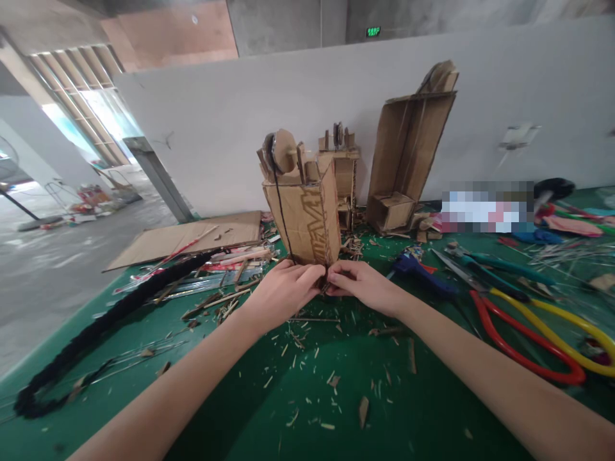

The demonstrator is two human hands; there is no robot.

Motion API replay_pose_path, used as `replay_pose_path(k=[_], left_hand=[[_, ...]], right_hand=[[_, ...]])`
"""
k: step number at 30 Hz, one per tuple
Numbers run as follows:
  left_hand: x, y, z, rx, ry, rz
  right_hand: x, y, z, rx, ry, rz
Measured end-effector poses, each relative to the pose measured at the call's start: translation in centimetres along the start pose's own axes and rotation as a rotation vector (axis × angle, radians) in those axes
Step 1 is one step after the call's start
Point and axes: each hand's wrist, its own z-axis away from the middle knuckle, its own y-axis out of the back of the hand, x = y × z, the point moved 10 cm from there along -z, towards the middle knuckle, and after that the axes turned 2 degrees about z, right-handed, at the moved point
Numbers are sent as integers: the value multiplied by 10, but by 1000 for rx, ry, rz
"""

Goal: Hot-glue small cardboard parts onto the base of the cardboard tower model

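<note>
A small cardboard tower with a round cardboard wheel on top stands on the green table. My left hand and my right hand meet at the bottom front corner of the tower, fingertips pinched together on its lower edge. What the fingers pinch there is hidden by them. A dark string runs down the tower's left face.
Behind stand a second small cardboard model and a tall open cardboard box against the wall. Red and yellow handled scissors, a blue tool, a flat cardboard sheet, a black braided rope and wood scraps lie around.
</note>
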Motion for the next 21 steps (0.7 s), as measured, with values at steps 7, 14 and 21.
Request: replay_pose_path(k=[7, 14, 21], left_hand=[[12, 10, 1, 71, -66, -184], [25, 27, 3, 204, -47, -369], [25, 19, 2, 123, -29, -428]], right_hand=[[3, 1, -2, 18, -16, -34], [8, 3, -4, 33, 7, -65], [5, 5, -3, 75, 12, -68]])
